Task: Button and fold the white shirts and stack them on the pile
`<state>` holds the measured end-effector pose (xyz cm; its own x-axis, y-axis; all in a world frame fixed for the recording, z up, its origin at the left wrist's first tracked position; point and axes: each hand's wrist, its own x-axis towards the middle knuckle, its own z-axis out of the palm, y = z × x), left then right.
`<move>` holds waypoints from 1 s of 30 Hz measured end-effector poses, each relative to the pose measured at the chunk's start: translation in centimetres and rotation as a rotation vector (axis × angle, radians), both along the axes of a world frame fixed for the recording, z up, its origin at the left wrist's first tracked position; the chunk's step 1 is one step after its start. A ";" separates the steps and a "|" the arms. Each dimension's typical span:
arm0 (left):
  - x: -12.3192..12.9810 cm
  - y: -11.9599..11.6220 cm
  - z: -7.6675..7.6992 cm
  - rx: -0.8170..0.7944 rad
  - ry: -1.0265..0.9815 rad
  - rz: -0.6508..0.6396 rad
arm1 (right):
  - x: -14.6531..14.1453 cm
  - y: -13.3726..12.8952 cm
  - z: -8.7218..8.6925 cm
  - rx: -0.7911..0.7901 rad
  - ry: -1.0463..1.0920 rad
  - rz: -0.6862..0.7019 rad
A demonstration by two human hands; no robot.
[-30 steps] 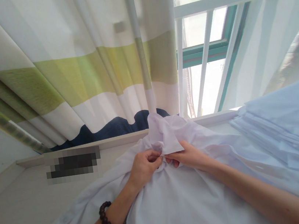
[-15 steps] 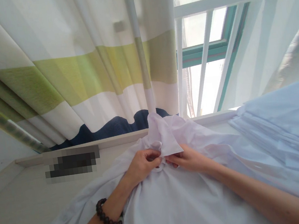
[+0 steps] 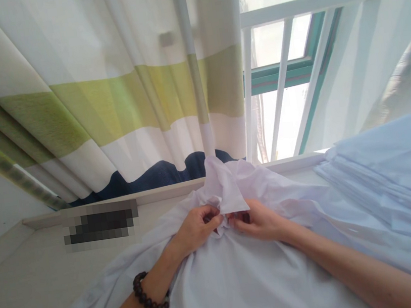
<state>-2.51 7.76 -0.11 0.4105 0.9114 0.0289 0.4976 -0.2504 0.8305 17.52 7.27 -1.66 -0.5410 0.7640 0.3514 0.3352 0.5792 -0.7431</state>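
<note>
A white collared shirt (image 3: 245,276) lies spread over the pale surface, its collar (image 3: 231,191) standing up at the far end. My left hand (image 3: 202,226) pinches the cloth just below the collar, thumb and forefinger pressed together. Close beside it, my right hand (image 3: 256,219) also has its fingers closed on the shirt front under the collar point. The fingertips of both hands nearly meet. Whether a button sits between them is too small to tell. A dark beaded bracelet (image 3: 146,300) circles my left wrist.
A stack of folded white-blue cloth (image 3: 394,163) lies at the right. Left of the shirt is a blurred-out dark object (image 3: 101,225) on the pale board (image 3: 35,280). Behind stand a striped curtain (image 3: 107,106) and a white railing (image 3: 295,7) before a window.
My right hand has shifted slightly left and its fingers have curled a little more under the collar point. My left hand stays in nearly the same place. The view has tilted marginally.
</note>
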 end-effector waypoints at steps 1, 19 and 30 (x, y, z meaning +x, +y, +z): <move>0.0 0.0 0.0 -0.013 -0.016 -0.007 | 0.0 0.0 0.0 0.000 -0.008 -0.011; 1.0 -1.2 0.3 0.356 0.069 0.091 | -0.8 0.1 1.5 -0.148 0.059 -0.296; 0.6 -1.3 0.5 0.992 0.585 0.128 | 0.9 1.1 4.1 -0.162 0.227 -0.339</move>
